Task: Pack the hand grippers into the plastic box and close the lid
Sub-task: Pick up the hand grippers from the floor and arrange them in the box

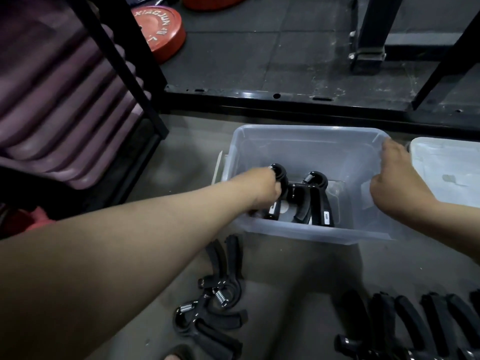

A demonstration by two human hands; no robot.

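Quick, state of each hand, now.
Left hand: closed round a gripper inside the box.
Right hand: at the box's right rim; open or gripping cannot be told.

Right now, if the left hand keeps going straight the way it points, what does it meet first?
Probably the second hand gripper standing in the plastic box, just beyond the held gripper in the left hand. Depth is unclear from one view.

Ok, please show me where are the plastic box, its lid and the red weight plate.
plastic box (306, 146), head view, on its far wall.
lid (446, 162), head view, on its flat top.
red weight plate (158, 27), head view, on its lettered face.
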